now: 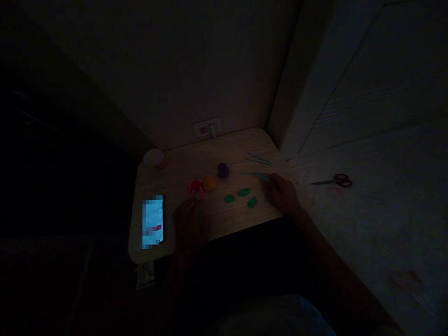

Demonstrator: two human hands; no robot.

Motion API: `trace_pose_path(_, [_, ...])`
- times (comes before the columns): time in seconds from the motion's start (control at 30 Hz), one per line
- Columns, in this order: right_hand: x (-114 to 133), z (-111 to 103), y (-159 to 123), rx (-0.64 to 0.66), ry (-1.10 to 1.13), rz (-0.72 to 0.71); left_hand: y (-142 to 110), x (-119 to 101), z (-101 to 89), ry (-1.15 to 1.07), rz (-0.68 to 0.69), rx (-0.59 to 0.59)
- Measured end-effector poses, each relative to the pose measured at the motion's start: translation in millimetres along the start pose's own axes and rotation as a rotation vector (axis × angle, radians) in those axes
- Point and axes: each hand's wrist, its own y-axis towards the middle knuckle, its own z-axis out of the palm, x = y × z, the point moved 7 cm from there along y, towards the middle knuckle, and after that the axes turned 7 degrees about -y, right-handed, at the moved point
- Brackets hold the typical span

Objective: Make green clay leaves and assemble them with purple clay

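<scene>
The picture is very dark. On the right of the small wooden table, my right hand has its fingers closed at a small light-blue piece, whose kind I cannot make out. A thin blue stick lies just beyond it. Three green leaf-shaped pieces, among them one green leaf, lie between my hands. My left hand is in shadow at the near edge, with a faint green patch by its fingers; whether it grips anything is unclear. Red, orange and purple pieces lie beyond it.
A lit phone lies at the table's left, with a pale cup behind it. More thin blue sticks rest at the back right. Scissors lie on the floor to the right. A wall socket with a plug is behind the table.
</scene>
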Motion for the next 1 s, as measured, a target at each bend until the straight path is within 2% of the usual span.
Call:
trace_pose_path(0.1, [5.4,-0.9,-29.4,0.032,0.036,-0.057,-34.3,3.1,-10.8,0.041,-0.173,-0.059])
trace_pose_path(0.2, [7.0,-0.4,-70.8,-0.01,0.056,-0.084,-69.7,-5.5,-7.9,0.046,-0.202,-0.008])
trace_pose_path(0.27, [5.6,2.9,-87.7,-0.024,0.075,-0.085,-83.4,-6.5,-6.3,0.038,-0.208,-0.012])
trace_pose_path(0.43, [2.6,8.3,-88.8,-0.02,0.059,-0.081,-90.2,3.5,-5.3,-0.065,-0.218,-0.056])
trace_pose_path(0.53, [2.4,9.4,-86.1,-0.014,0.049,-0.081,-92.5,6.6,-6.8,-0.224,-0.205,-0.075])
trace_pose_path(0.63, [2.6,7.8,-87.5,-0.03,0.089,-0.095,-96.4,10.5,-8.3,-0.387,-0.257,-0.098])
trace_pose_path(0.7, [2.0,2.8,-90.2,-0.088,0.135,-0.09,-98.1,11.4,-4.5,-0.486,-0.31,-0.087])
trace_pose_path(0.77, [2.3,-6.3,-96.8,-0.213,0.166,-0.055,-97.7,8.0,2.2,-0.557,-0.334,-0.067])
trace_pose_path(0.83, [11.3,-13.1,-109.2,-0.339,0.182,-0.044,-95.4,1.3,10.0,-0.596,-0.327,-0.041])
trace_pose_path(0.87, [22.6,-11.3,-115.9,-0.345,0.19,-0.083,-93.8,-2.7,13.7,-0.612,-0.315,-0.022])
trace_pose_path(1.0, [86.8,31.0,-138.3,-0.053,0.279,-0.26,-88.1,-13.8,21.7,-0.679,-0.264,0.067])
